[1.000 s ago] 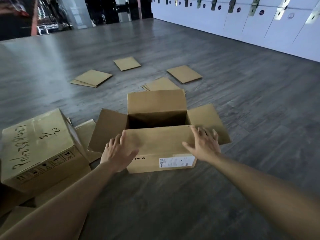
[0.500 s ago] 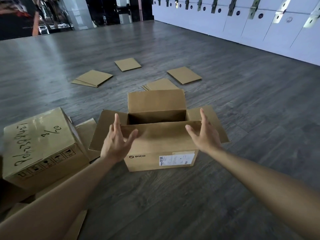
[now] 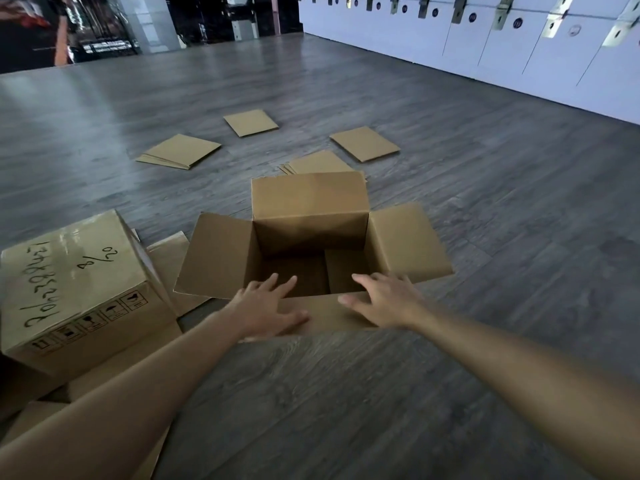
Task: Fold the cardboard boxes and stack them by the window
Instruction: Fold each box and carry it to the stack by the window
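An open brown cardboard box (image 3: 310,216) stands on the grey floor in front of me, its far flap upright and its side flaps spread left and right. Its near flap (image 3: 323,313) is folded outward and down toward me. My left hand (image 3: 265,308) lies flat on that flap's left part, fingers straight and reaching over the box opening. My right hand (image 3: 384,299) presses the flap's right part, fingers spread. The box inside shows only its bottom flaps.
A closed box with handwriting (image 3: 74,282) sits at the left on flattened cardboard (image 3: 169,268). Several flat cardboard sheets (image 3: 180,150) (image 3: 251,122) (image 3: 363,143) (image 3: 318,162) lie farther out on the floor. White lockers (image 3: 519,46) line the right wall.
The near flap, held up and partly over the opening before, now lies pushed outward and down under both hands. My view has moved closer over the box.
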Tool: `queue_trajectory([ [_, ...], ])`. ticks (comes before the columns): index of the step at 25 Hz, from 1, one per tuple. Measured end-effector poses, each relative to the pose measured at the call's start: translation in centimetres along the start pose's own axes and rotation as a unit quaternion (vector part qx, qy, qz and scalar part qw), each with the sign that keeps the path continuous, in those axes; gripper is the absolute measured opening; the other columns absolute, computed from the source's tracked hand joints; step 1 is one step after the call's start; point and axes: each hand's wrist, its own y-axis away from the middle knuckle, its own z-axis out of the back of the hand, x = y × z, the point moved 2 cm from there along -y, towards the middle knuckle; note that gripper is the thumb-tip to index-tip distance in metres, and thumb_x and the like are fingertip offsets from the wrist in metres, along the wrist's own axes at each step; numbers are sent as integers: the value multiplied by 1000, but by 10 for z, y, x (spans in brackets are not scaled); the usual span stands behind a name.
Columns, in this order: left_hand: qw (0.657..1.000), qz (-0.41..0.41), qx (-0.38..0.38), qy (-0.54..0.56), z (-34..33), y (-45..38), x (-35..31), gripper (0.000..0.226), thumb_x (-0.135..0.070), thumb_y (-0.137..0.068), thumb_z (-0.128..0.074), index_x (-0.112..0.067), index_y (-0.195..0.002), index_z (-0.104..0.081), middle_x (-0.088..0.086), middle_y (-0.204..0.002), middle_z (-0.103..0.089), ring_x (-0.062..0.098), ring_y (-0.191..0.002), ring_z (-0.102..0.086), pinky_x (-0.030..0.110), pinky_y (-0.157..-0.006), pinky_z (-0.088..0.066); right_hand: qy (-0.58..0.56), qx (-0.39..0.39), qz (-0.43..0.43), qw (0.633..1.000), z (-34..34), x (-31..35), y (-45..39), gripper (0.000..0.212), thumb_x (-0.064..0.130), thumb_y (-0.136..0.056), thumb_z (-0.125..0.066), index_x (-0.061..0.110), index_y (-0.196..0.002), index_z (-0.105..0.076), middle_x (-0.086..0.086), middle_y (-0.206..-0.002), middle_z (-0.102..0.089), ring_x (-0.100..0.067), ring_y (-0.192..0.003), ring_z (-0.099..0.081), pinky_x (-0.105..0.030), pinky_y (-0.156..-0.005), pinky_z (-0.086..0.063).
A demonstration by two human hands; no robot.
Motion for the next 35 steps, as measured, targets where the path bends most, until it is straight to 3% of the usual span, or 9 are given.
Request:
queue_trajectory([
  [5, 997, 5, -48, -65, -48, -8, -10, 101, -86, -83, -30, -36, -155, 19, 7, -167, 9, 31, -154, 1, 52, -122, -2, 118, -58, 32, 991, -54, 2, 3, 100, 85, -80, 1, 24, -159, -7, -9, -163, -23, -30, -148, -24, -53, -120, -15],
  [10, 992, 18, -107, -71, -37, -17, 1, 94, -87, -84, -23, -35, -158, 6, 5, -168, 3, 30, -154, 2, 53, -122, -1, 85, -94, 29, 991, -60, -2, -3, 99, 88, -80, 1, 29, -158, -11, -4, -163, -24, -26, -149, -23, -52, -120, -12],
  [17, 919, 253, -299, -39, -8, 2, 64, 91, -67, -94, -37, -15, -159, 0, 16, -165, -2, 37, -152, 2, 54, -122, 2, 43, -124, 34, 991, -38, -12, -15, 103, 93, -77, 0, 30, -155, -25, 0, -161, -30, -21, -147, -25, -50, -117, -20],
  [23, 894, 312, -280, 160, -7, 7, 94, 93, -63, -92, -54, -8, -156, -14, 22, -155, -31, 40, -142, -30, 51, -115, -30, 59, -132, 24, 989, -29, -11, -17, 105, 93, -75, -1, 29, -155, -26, -2, -160, -31, -23, -147, -26, -50, -117, -22],
  [26, 858, 286, -372, 210, 12, 7, 86, 81, -54, -92, -59, -5, -149, -28, 22, -142, -44, 39, -131, -44, 50, -104, -41, 70, -131, 26, 989, -30, -9, -15, 104, 92, -76, -3, 27, -155, -25, -3, -160, -31, -24, -147, -26, -50, -117, -21],
  [29, 826, 179, -475, 245, 33, 6, 60, 65, -48, -92, -62, -11, -140, -39, 13, -125, -58, 26, -102, -61, 31, -72, -50, 69, -131, 26, 989, -28, -9, -15, 104, 92, -76, -4, 27, -155, -23, -3, -161, -29, -25, -148, -25, -50, -118, -20],
  [31, 853, 96, -453, 241, 33, 3, 35, 67, -56, -91, -61, -17, -140, -38, 6, -122, -61, 17, -94, -61, 24, -65, -48, 71, -129, 22, 989, -26, -8, -16, 103, 91, -76, -5, 27, -155, -23, -3, -161, -28, -25, -148, -24, -50, -119, -19],
  [33, 912, 36, -359, 193, 21, -7, 13, 82, -70, -86, -56, -23, -148, -29, 5, -142, -49, 21, -117, -56, 36, -87, -53, 78, -133, 19, 988, -24, -8, -16, 102, 90, -77, -7, 27, -155, -24, -4, -161, -29, -25, -147, -26, -49, -118, -20],
  [35, 958, 5, -256, 127, 4, -16, 1, 97, -82, -82, -47, -31, -157, -14, 2, -160, -26, 27, -142, -33, 49, -110, -37, 84, -139, 16, 987, -23, -8, -16, 100, 88, -79, -10, 25, -155, -25, -5, -160, -31, -25, -147, -27, -49, -118, -21],
])
